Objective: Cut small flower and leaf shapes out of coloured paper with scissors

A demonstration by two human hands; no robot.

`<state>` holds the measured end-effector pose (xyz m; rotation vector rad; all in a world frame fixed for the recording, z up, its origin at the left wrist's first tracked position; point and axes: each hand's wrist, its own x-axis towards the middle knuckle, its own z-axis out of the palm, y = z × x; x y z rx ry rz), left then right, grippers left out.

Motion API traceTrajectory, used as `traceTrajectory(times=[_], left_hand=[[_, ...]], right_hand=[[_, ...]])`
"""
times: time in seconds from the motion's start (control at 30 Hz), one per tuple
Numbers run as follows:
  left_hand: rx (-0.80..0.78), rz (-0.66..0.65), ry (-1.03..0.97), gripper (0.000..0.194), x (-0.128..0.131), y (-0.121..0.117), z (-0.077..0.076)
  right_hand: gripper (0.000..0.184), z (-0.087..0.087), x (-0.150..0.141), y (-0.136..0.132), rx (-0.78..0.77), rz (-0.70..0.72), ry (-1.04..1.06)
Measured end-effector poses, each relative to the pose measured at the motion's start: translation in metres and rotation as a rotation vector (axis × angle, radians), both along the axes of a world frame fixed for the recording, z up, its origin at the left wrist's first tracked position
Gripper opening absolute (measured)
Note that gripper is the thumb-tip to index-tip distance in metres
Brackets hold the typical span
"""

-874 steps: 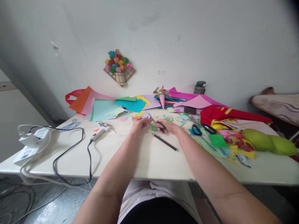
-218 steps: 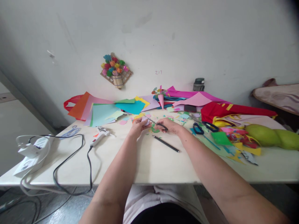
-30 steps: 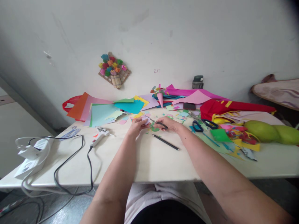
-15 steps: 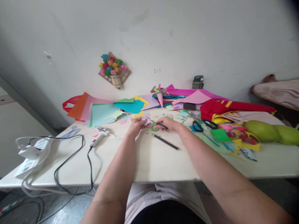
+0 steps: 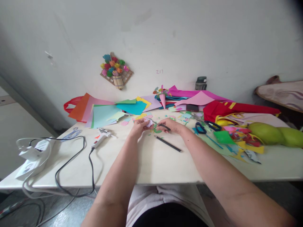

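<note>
Between the closed fingers of my left hand (image 5: 139, 126) is a small pale lilac piece of paper (image 5: 148, 122). My right hand (image 5: 172, 126) is closed around the dark handles of a small pair of scissors (image 5: 163, 126). The blades point left and meet the paper's right side; whether they are apart is too small to tell. A black pencil (image 5: 168, 144) lies on the table just below my hands. Small cut paper scraps (image 5: 157, 128) in green, pink and yellow are scattered under and behind them.
A white glue gun (image 5: 102, 138) with a black cord lies left, near a power strip (image 5: 33, 160). Coloured sheets (image 5: 104, 113) line the back. Larger blue-handled scissors (image 5: 201, 127), a red cloth (image 5: 227, 110) and a green cushion-like object (image 5: 267, 133) are on the right.
Almost nothing differs. Both hands keep their place, with the paper and the scissors still held; the whole view has shifted very slightly.
</note>
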<state>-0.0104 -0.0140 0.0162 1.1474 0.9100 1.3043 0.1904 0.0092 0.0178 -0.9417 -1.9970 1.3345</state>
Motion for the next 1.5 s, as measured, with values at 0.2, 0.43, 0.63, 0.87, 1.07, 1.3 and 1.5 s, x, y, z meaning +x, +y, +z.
traceTrajectory(times=[0.2, 0.43, 0.63, 0.87, 1.07, 1.3, 1.5], left_hand=[[-0.002, 0.007, -0.008, 0.026, -0.0019, 0.0012, -0.0012], [-0.007, 0.019, -0.009, 0.027, -0.0023, 0.0017, -0.0022], [-0.009, 0.017, -0.012, 0.027, -0.0020, 0.0005, -0.0013], [-0.007, 0.019, -0.013, 0.027, -0.0025, 0.0010, -0.0018], [0.005, 0.011, 0.003, 0.029, -0.0032, 0.0010, -0.0016], [-0.004, 0.023, 0.005, 0.029, -0.0019, 0.0004, -0.0018], [-0.007, 0.024, 0.003, 0.030, -0.0015, 0.0005, -0.0018]], right_hand=[[0.015, 0.0032, -0.0009, -0.0044, -0.012, 0.010, 0.020], [0.015, 0.0077, 0.0002, -0.0080, -0.057, 0.061, 0.082], [0.013, 0.0076, 0.0006, -0.0082, -0.070, 0.076, 0.092], [0.013, 0.0090, 0.0006, -0.0092, -0.058, 0.082, 0.079], [0.011, 0.0063, 0.0015, -0.0063, -0.070, 0.077, 0.069], [0.007, 0.0067, -0.0009, -0.0066, -0.092, 0.021, 0.050], [0.010, 0.0054, -0.0006, -0.0066, -0.065, 0.053, 0.085]])
